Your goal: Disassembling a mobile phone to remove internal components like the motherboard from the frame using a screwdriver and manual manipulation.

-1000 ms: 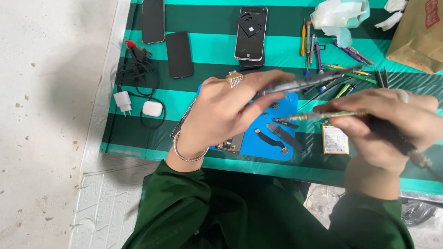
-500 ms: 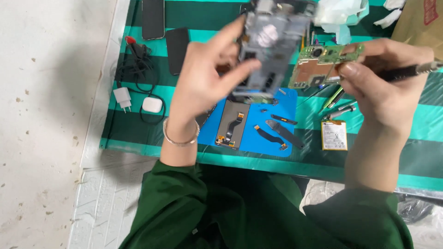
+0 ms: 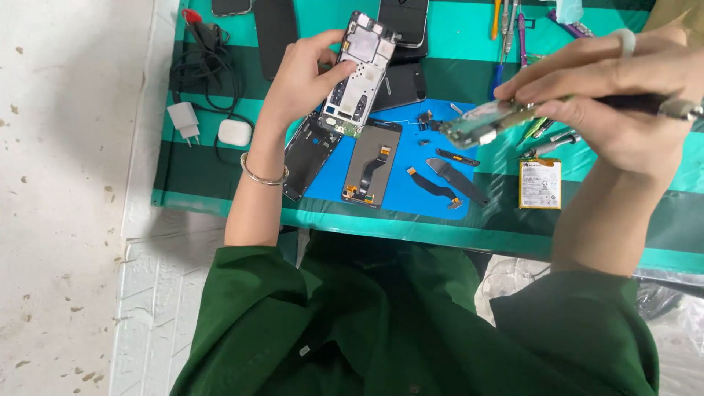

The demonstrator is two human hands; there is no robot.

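Two hands lift phone parts above a blue repair mat.

Head view: the left hand [image 3: 301, 73] is clamped around a stripped phone frame [image 3: 357, 73], held tilted above the blue mat [image 3: 400, 191]; the right hand [image 3: 623, 88] pinches a small circuit board [image 3: 484, 123] between its fingertips and also grips a dark tool [image 3: 660, 106] that runs off to the right. On the mat lie a screen panel with flex cable [image 3: 370, 163], a dark back cover [image 3: 308, 155] overhanging its left edge, and loose flex strips [image 3: 447, 180]. A yellow-white labelled battery [image 3: 540, 183] sits just right of the mat on the green striped cloth [image 3: 191, 176]. A white charger plug [image 3: 183, 121] and white earbud case [image 3: 235, 132] lie near the cloth's left edge, beside bare pale floor [image 3: 66, 183].
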